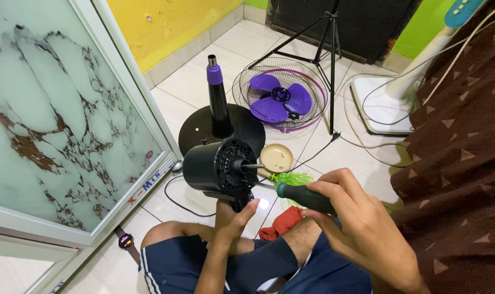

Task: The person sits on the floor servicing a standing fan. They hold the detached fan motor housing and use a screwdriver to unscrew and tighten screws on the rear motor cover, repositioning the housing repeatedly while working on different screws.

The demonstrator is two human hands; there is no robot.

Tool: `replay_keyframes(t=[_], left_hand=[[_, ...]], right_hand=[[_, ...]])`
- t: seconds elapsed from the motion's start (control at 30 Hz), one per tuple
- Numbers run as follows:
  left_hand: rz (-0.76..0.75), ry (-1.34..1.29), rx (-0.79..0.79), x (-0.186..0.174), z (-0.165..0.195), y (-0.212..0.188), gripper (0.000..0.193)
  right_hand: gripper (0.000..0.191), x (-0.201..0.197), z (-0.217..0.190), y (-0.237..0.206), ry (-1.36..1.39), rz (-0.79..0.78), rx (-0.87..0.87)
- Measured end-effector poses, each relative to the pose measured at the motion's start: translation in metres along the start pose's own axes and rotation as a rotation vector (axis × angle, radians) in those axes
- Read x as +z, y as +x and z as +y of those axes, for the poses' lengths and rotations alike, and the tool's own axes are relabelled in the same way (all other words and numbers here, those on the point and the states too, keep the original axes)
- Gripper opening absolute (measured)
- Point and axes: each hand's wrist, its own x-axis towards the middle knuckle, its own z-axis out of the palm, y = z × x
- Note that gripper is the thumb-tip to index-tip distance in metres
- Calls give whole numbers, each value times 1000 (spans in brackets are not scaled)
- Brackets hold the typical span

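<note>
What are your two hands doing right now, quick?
Left hand: closed, holding the black fan motor from underneath.
Right hand: closed around the green-handled screwdriver, tip at the motor.

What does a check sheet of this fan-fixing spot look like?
Surface: white tiled floor, person sits on it.
Job's things: black fan motor housing held up by left hand; right hand holds green-handled screwdriver, tip at the housing's front.
Clutter: fan stand base with purple collar, wire grille with purple blade, small tan dish, red cloth.
Fingers: both hands closed around their things.
Cables: black cord, white cord.
Surroundings: yellow wall, tripod, white fan stand.
</note>
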Motion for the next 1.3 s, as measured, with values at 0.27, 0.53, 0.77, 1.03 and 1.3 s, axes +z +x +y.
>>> replay_keyframes(t=[0.27,0.53,0.77,1.03,1.3], left_hand=[[9,10,-45,-1,-4,4,32],[-1,-23,12,0,0,-1,37],[-11,-3,13,2,-2,-1,34],[-31,-16,-46,-4,-5,0,28],[-137,11,-206,-29,-16,-1,40]], right_hand=[[43,7,-2,7,191,32,-34],[40,4,-3,6,154,42,-75],[38,4,-3,5,168,57,-19],[36,5,1,5,216,12,93],[27,1,49,-29,427,338,76]])
